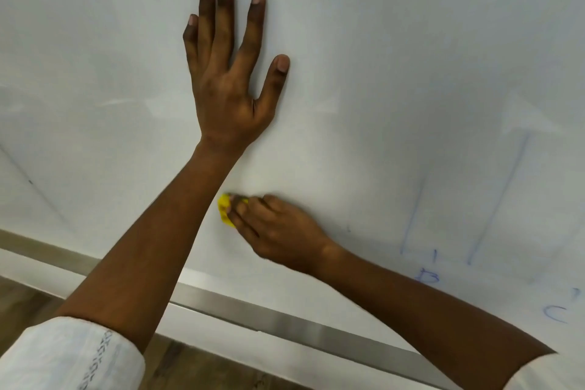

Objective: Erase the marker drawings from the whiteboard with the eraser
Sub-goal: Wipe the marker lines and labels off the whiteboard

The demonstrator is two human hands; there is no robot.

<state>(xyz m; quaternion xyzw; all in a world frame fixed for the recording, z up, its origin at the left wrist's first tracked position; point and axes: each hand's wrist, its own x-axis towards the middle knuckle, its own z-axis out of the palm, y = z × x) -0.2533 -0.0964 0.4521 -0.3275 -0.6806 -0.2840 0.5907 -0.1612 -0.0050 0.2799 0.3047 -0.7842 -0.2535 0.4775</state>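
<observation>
The right hand (278,231) grips a small yellow eraser (225,210) in curled fingers and holds it against the whiteboard (380,57), low on the board and just above its bottom edge. Only the left end of the eraser shows past the fingertips; the rest is hidden inside the grip. The eraser sits just beside the left forearm, which crosses the board on a slant from the lower left.

The left hand (228,73) lies flat on the whiteboard well above the eraser, fingers straight and spread, thumb out to the right, holding nothing.

Both forearms are bare, with a pale rolled sleeve (69,358) at the lower left and a bit of another at the lower right corner.

To the right of the right hand, blue marker drawings (459,199) are on the board: long slanted lines, a short base line, and below them the letters B and C, all faint and blurred. Around the eraser the board looks white.

A metal frame strip (285,323) runs along the board's bottom edge, with wood-toned floor (28,298) below it at the left.
</observation>
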